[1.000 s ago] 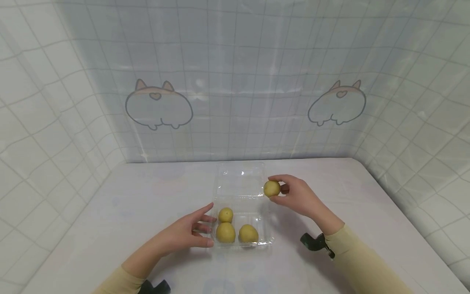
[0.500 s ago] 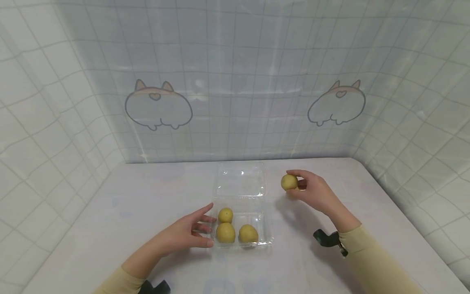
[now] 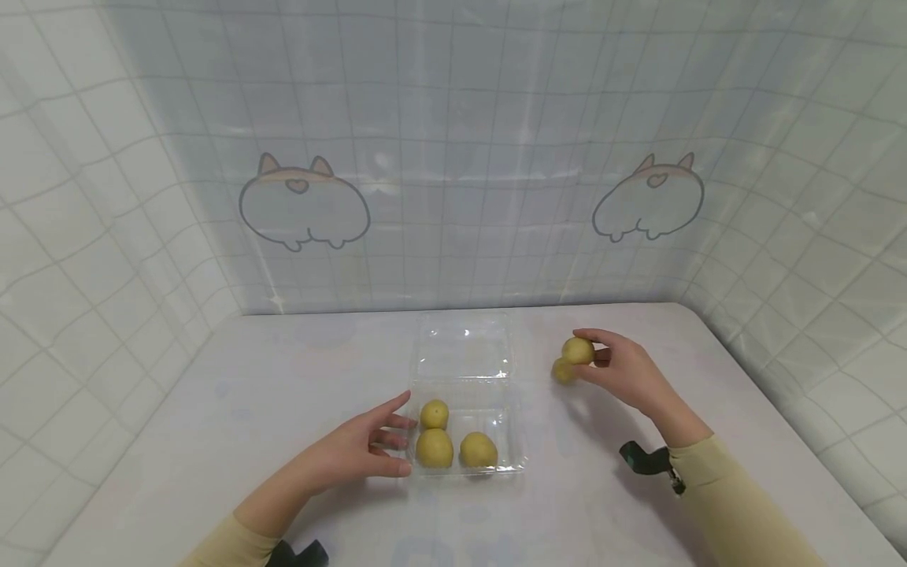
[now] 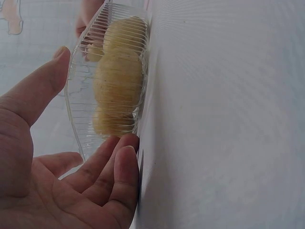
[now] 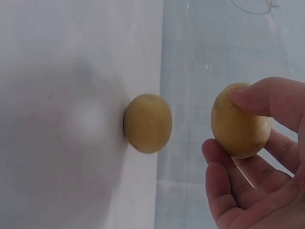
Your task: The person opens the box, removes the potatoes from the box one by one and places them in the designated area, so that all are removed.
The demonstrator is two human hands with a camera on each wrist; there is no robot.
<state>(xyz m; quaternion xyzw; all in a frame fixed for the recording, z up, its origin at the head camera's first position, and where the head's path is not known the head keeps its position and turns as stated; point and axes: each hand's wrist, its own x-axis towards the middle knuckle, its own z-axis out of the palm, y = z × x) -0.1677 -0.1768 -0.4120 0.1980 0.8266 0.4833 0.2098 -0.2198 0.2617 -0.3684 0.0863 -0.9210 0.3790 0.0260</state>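
Note:
In the head view a clear plastic clamshell box (image 3: 512, 453) lies with its lid raised back. Three round yellow fruits sit in it, one of them a front right fruit (image 3: 479, 450). The left hand (image 3: 354, 451) is at the box's left side, fingers spread; in the left wrist view its fingertips (image 4: 126, 155) touch or nearly touch the ribbed wall. Off to the right, my right hand (image 3: 627, 374) holds a yellow fruit (image 5: 239, 121) between thumb and fingers, above the table. Another yellow fruit (image 5: 148, 123) rests on the table just beside it, apart from the held one.
The box lid (image 3: 464, 346) lies toward the back of the white table (image 3: 319, 354). Behind and at the sides hang grid-patterned curtains (image 3: 453, 157). A dark green strap piece (image 3: 643, 458) is at the right wrist.
My right hand has moved rightward with the fruit, away from the box, and the fruit on the table has come into view beside it. The left hand has stayed put.

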